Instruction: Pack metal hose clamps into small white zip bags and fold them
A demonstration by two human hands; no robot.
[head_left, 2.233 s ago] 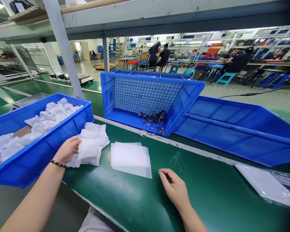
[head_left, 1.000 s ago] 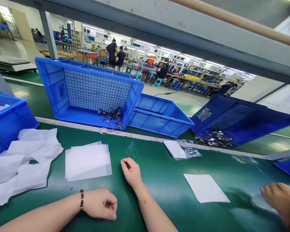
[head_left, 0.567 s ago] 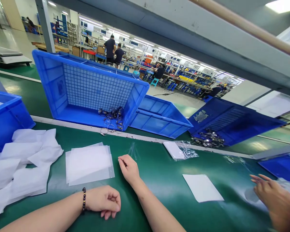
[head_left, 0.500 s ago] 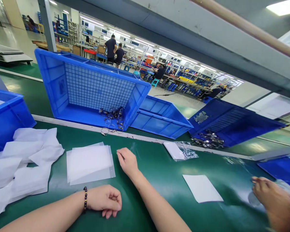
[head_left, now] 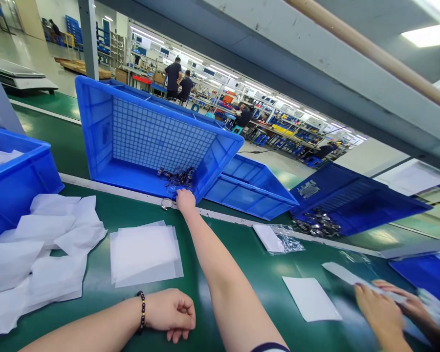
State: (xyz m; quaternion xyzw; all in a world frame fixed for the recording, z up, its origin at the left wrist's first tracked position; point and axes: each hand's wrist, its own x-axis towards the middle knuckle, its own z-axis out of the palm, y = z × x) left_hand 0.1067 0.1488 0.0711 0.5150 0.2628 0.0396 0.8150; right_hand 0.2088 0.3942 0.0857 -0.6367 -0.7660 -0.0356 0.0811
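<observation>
- Head view: a blue crate with a grid-patterned base [head_left: 161,142] lies tipped on its side, its open side facing the wearer, at the far edge of a green surface [head_left: 242,254].
- Metal ring clamps [head_left: 181,176] are heaped in the right part of this tipped crate; another ring clamp [head_left: 166,203] lies at its front lip.
- The right hand [head_left: 186,199] reaches to the tipped crate's front lip, fingers bent down beside the heap. Whether it grasps a clamp, I cannot tell.
- The left hand [head_left: 172,315], below a beaded bracelet [head_left: 141,312], is loosely clenched, well in front of the tipped crate.
- In front of the tipped crate, near the left hand, translucent white sheets [head_left: 144,252] lie in an uneven stack.
- To the front left of the tipped crate, soft white packets [head_left: 51,244] overlap beside a second blue crate [head_left: 18,181], which holds similar white pieces.
- Right of the tipped crate and partly behind it is a low blue crate [head_left: 254,190]; further right, a dark blue crate [head_left: 352,195] holds shiny metal parts [head_left: 319,224].
- To the front right of the tipped crate lie a clear bag with white sheets [head_left: 278,239] and a white sheet [head_left: 311,299]. Further right, a co-worker's hands [head_left: 379,313] hold a blurred whitish strip [head_left: 363,281].
</observation>
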